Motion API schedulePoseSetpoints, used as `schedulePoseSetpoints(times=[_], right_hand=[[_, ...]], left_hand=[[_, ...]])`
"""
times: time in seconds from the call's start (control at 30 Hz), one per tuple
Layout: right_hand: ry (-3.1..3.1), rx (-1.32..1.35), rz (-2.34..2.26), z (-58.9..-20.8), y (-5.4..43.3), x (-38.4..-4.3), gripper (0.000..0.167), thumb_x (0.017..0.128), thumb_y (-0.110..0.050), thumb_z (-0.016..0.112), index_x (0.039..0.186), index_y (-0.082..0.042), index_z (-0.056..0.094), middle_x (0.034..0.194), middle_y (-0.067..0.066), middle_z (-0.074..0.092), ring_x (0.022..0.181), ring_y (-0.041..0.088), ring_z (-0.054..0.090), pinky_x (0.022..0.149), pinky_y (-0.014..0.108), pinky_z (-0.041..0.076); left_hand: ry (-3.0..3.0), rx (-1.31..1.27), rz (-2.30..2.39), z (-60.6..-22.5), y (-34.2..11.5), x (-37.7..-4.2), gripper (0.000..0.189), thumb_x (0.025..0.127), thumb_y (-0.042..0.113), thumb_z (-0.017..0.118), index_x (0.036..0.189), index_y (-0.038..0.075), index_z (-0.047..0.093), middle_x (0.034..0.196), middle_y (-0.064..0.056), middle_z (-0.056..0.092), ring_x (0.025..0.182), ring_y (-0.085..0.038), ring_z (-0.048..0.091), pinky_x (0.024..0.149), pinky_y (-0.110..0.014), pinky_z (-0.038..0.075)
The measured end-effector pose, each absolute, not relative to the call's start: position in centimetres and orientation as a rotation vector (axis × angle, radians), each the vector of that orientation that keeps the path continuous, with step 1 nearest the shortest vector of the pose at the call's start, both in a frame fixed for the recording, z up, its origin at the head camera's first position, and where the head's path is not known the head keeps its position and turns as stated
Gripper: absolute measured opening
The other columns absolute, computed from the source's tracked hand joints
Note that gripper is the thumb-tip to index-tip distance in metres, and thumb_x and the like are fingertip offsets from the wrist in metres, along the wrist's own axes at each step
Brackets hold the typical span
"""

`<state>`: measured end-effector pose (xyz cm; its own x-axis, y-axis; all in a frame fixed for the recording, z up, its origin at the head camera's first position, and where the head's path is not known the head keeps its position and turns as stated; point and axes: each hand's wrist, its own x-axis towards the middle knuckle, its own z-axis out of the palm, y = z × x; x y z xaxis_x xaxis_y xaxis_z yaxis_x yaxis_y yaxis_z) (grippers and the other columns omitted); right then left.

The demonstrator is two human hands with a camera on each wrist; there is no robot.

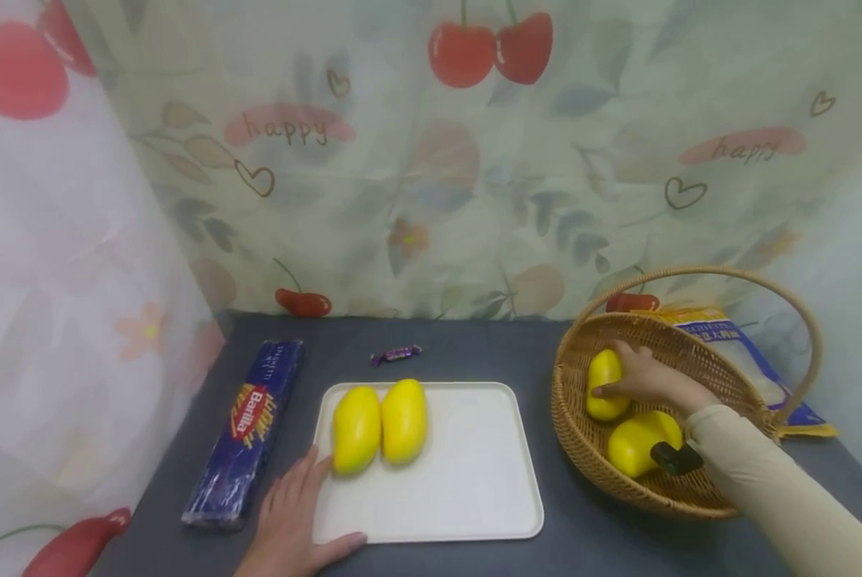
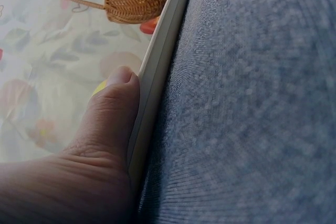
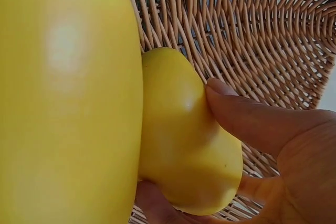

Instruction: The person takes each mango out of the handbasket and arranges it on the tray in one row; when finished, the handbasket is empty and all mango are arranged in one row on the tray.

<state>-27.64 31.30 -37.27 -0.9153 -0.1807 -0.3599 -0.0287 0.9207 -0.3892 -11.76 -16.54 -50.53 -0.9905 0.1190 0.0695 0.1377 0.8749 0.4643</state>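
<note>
My right hand [image 1: 647, 378] reaches into the wicker basket [image 1: 571, 433] and grips a yellow mango [image 1: 604, 394], thumb on one side and fingers on the other. In the right wrist view, a second mango [image 3: 68, 103] fills the left side, close beside the gripped mango [image 3: 184, 129]. Two more mangoes, a left one [image 1: 356, 430] and a right one [image 1: 404, 422], lie side by side on the white tray [image 1: 467, 465]. My left hand [image 1: 294, 513] rests at the tray's front left corner with fingers spread. Its thumb [image 2: 113, 103] lies along the tray's rim.
Left of the tray lies a blue Barilla spaghetti pack [image 1: 247, 433]. A small purple wrapped candy [image 1: 396, 355] sits behind the tray. Behind the basket is a blue and yellow bag [image 1: 748, 361]. The basket's tall handle [image 1: 719, 271] arches over it. A printed curtain [image 1: 402, 176] hangs behind the table.
</note>
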Motion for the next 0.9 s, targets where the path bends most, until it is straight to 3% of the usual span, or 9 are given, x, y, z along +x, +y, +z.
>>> schedulePoseSetpoints(times=[0.4,0.67,0.9], right_hand=[[2.712,-0.195,-0.488,-37.0,31.1,-27.6,0.096,0.085,-0.040,0.069,0.146,0.008,0.014,0.132,0.051,0.021,0.120,0.062,0.034,0.091,0.068,0.040],[2.731,-0.223,-0.487,-36.8,31.0,-27.8,0.099,0.081,-0.041,0.073,0.147,0.006,0.016,0.140,0.048,0.017,0.126,0.064,0.021,0.093,0.073,0.033],[2.770,-0.283,-0.457,-36.0,30.2,-27.3,0.099,0.079,-0.039,0.075,0.146,0.007,0.019,0.138,0.047,0.022,0.123,0.062,0.028,0.092,0.071,0.037]], left_hand=[[-3.116,-0.145,-0.747,-50.2,-16.5,-12.1,0.116,0.059,0.087,0.057,0.145,0.012,0.035,0.157,-0.018,0.021,0.137,-0.039,0.029,0.109,-0.067,0.020],[-3.080,-0.169,-0.747,-50.3,-16.5,-12.0,0.114,0.061,0.085,0.059,0.144,0.011,0.036,0.156,-0.018,0.023,0.137,-0.039,0.031,0.107,-0.067,0.023],[-3.010,-0.210,-0.755,-50.3,-16.6,-11.7,0.110,0.062,0.081,0.063,0.143,0.011,0.037,0.155,-0.018,0.024,0.136,-0.039,0.031,0.106,-0.067,0.023]])
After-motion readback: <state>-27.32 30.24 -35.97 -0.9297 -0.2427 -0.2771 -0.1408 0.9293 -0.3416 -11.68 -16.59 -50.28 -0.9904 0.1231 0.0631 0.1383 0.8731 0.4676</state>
